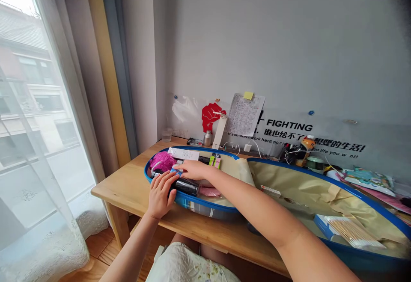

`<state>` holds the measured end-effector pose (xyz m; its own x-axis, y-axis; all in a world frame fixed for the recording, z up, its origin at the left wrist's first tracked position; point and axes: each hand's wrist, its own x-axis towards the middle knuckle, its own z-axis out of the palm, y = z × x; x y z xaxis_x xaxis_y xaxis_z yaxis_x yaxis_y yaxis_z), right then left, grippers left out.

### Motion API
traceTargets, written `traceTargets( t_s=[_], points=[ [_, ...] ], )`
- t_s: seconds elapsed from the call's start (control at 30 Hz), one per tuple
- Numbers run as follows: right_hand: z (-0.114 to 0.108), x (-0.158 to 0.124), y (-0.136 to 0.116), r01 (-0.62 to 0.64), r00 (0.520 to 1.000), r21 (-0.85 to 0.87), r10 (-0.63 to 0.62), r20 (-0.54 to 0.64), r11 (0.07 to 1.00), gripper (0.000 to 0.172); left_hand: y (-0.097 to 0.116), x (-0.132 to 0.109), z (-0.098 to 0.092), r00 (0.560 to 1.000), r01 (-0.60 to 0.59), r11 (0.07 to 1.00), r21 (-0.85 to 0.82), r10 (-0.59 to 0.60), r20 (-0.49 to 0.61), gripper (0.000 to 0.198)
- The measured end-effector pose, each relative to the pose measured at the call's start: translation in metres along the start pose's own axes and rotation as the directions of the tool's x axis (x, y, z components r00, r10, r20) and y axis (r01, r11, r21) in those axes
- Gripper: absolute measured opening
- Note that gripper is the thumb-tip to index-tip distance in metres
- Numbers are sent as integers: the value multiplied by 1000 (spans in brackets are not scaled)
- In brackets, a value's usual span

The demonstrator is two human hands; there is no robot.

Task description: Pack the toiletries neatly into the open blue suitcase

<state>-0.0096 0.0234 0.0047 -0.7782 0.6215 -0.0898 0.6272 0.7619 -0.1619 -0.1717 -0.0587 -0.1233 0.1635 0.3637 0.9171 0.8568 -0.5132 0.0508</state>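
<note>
My left hand [160, 193] rests on the near rim of a blue suitcase half [205, 204] with its fingers laid over the end of a black bottle [186, 186] lying inside. Reaching across from the right, my right hand [193, 170] lies palm down with fingers stretched out over small items just behind the bottle. A pink mesh sponge [162, 161], a white box [183, 154] and small green and pink tubes [214, 160] lie in the same half. Whether either hand grips anything is hidden.
The open suitcase's other half [359, 196], lined in tan fabric, holds a blue-and-white box [348, 230]. The wooden desk [128, 183] stands against a grey wall with papers, bottles, cables and a charger at the back. A curtained window is at left.
</note>
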Motion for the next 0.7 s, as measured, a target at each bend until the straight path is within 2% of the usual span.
traceTargets(
  t_s=[0.17,0.4,0.7],
  points=[
    [-3,8,-3,8,999,-15,-7,38,1000,46,0,-1,0,1000,1,1000,9,-1,-7,42],
    [-7,10,-5,-28,995,-11,29,97,1000,45,-1,-1,1,1000,4,1000,5,-4,-9,42],
    [-15,-3,1,-103,972,121,74,224,987,67,-2,-5,3,998,50,999,-8,-50,37,44]
  ],
)
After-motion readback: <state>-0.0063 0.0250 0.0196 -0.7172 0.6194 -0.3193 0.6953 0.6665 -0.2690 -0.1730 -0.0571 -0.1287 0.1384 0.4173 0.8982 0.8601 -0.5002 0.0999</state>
